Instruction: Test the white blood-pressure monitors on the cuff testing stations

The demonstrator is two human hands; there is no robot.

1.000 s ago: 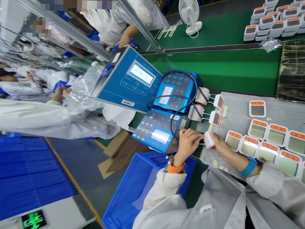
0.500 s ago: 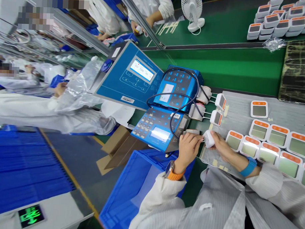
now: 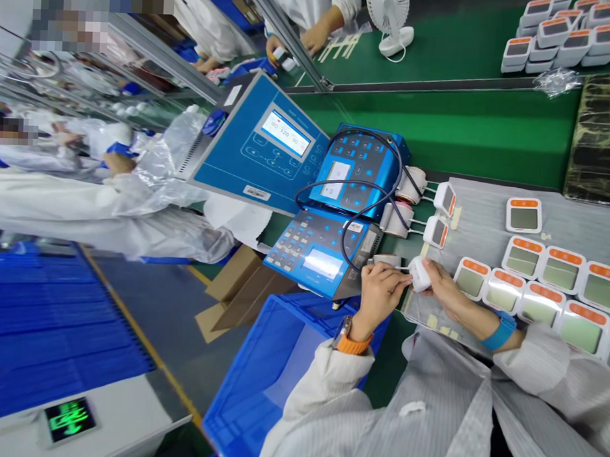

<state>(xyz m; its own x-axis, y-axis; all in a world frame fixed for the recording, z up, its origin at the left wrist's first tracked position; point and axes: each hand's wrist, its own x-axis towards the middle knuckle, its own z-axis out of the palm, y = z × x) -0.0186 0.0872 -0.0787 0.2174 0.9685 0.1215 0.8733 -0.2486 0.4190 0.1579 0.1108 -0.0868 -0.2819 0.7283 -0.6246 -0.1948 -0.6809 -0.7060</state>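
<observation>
My right hand (image 3: 440, 285) grips a small white blood pressure monitor (image 3: 419, 275), whose screen side is turned out of sight. My left hand (image 3: 383, 290), with an orange-strapped watch at its wrist, pinches at the monitor's side, where a thin white tube (image 3: 404, 268) meets it. The exact fingertip contact is partly hidden. Just beyond, two more monitors (image 3: 437, 231) hang on white tubes from cuffs wrapped on cylinders (image 3: 399, 220). To the right of my right hand, rows of white monitors with orange strips (image 3: 503, 290) lie on a grey mat (image 3: 478, 211).
Blue tester boxes (image 3: 318, 255) with screens and black cables (image 3: 354, 185) stand left of my hands. Below them is a blue crate (image 3: 258, 360). Across the bench are a white fan (image 3: 392, 21), stacked monitors (image 3: 556, 37) and a co-worker's hands (image 3: 311, 39).
The view has shifted slightly. Both hands stay at the same monitor and tube, with the left fingers slightly nearer the monitor's side.
</observation>
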